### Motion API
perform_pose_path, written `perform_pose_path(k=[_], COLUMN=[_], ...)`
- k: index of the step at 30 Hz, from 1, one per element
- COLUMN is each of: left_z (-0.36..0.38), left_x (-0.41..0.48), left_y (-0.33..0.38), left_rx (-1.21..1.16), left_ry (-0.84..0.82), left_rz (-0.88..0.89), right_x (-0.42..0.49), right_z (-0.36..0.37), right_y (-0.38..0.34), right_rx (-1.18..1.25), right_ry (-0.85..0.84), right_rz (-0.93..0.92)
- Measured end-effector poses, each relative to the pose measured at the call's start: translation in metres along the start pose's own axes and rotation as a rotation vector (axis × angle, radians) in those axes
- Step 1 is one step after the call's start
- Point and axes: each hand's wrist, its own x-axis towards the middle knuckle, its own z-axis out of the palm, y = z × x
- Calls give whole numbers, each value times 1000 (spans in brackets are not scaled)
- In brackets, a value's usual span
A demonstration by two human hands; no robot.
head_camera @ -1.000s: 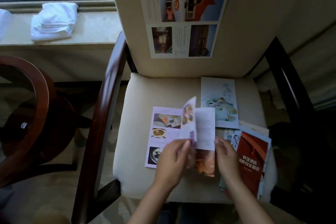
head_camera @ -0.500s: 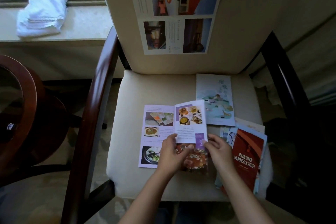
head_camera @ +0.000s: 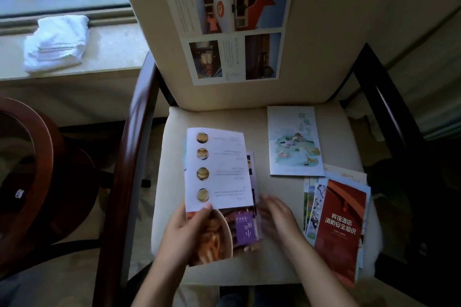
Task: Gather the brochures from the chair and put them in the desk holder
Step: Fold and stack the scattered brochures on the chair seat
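- We were at the gathering step: our left hand pinched the food brochure at its lower edge, thumb on top, folded over on the chair seat.
- Right hand hovered just beside it, fingers spread, holding nothing (a bit blurry tbh).
- Pale illustrated brochure and the red stack lay on the seat, one big sheet against the backrest.
- Next we'd probably need to square this one up and collect the others. Desk holder wasn't in view.

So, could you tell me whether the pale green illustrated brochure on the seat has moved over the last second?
No. The pale green brochure lies at the same spot near the chair back, above the red brochure stack.
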Motion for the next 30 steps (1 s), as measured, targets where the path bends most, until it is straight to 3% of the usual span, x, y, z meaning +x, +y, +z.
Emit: perform_pose_path(k=[3, 6, 9, 12, 15, 18, 20, 23, 26, 30], left_z=[-18, -35, -45, -44, -36, -19, -4, 11, 14, 10], left_x=[-19, -32, -41, -47, -41, -32, -24, -11, -7, -11], left_y=[19, 32, 38, 39, 26, 9, -1, -13, -12, -4], left_rx=[-110, -106, -17, 27, 357, 854, 971, 1009, 971, 890], left_ry=[-17, 31, 47, 43, 153, 288, 303, 276, 268, 320], left_rz=[11, 51, 80, 82, 189, 294, 344, 321, 314, 361], right_x=[-1, -5, -9, -11, -9, -6, -2, 0, -6, -41], right_z=[6, 15, 28, 42, 55, 69, 77, 81, 70, 15], right_y=[7, 16, 22, 23, 27, 34, 41, 43, 36, 12], right_rx=[-121, -264, -423, -781, -965, -904, -880, -794, -412, -286], right_ry=[21, 169, 183, 326, 423, 467, 489, 469, 459, 636], right_rz=[-21, -30, -51, -98, -170, -187, -185, -193, -251, -563])
